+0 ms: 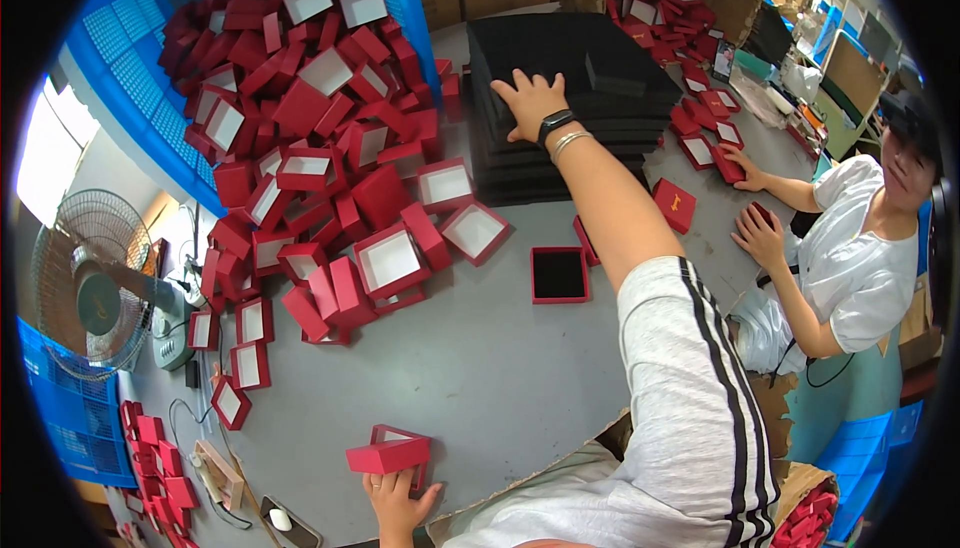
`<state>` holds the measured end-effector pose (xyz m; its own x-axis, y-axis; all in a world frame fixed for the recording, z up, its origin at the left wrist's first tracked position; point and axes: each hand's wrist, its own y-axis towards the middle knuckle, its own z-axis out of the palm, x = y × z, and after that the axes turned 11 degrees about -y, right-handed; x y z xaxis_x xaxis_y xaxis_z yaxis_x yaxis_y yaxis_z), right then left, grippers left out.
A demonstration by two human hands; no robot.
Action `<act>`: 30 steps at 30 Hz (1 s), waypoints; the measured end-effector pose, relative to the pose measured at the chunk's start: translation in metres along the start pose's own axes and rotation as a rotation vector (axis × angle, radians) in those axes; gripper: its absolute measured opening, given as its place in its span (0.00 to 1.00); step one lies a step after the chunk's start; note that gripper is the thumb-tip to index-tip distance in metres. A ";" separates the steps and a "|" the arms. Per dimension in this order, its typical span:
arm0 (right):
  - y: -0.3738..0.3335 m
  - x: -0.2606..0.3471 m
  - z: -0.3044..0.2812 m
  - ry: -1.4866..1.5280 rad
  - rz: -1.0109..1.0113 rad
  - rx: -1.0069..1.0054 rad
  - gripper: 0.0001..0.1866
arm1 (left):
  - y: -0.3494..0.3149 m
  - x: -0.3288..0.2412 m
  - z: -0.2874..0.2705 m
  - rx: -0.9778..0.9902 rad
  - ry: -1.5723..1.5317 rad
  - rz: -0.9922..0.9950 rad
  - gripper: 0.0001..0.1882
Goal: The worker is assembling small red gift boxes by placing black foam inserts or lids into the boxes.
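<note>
My right hand reaches far forward, its fingers spread over the left edge of a tall stack of black foam sheets. A small block of black foam lies on top of that stack. Near the front edge of the table, my left hand holds an open red box with a white inside; a second red piece partly shows behind it. Beside my right forearm sits a red box with a black insert. Another red piece leans next to it, partly hidden by my arm.
A big heap of open red boxes spills from a blue crate onto the grey table. A fan stands at left. On the right, a co-worker handles red boxes. A phone stands beyond the foam.
</note>
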<state>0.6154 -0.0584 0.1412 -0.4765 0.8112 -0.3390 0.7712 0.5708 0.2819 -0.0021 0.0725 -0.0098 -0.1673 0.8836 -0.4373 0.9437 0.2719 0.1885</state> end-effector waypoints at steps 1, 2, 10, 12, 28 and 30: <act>-0.001 0.002 -0.001 -0.014 0.007 0.009 0.50 | -0.001 0.001 0.001 0.003 -0.004 0.011 0.31; 0.000 0.004 -0.001 -0.024 0.011 0.015 0.49 | -0.002 0.001 0.001 -0.004 -0.004 0.014 0.31; -0.004 0.007 0.008 -0.022 0.020 -0.019 0.39 | 0.002 -0.004 0.001 -0.040 -0.047 0.023 0.29; -0.005 0.010 0.011 -0.072 0.039 -0.083 0.41 | 0.002 -0.005 0.000 -0.046 -0.054 0.016 0.29; -0.008 0.035 0.067 -0.019 0.062 -0.406 0.23 | -0.008 0.006 0.001 -0.003 -0.027 0.005 0.32; -0.014 0.031 0.061 0.012 0.065 -0.429 0.25 | -0.006 -0.001 -0.004 0.177 -0.033 -0.160 0.30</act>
<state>0.6156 -0.0495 0.0716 -0.4396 0.8472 -0.2983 0.5558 0.5175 0.6506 -0.0085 0.0718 -0.0068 -0.3121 0.8210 -0.4780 0.9417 0.3340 -0.0411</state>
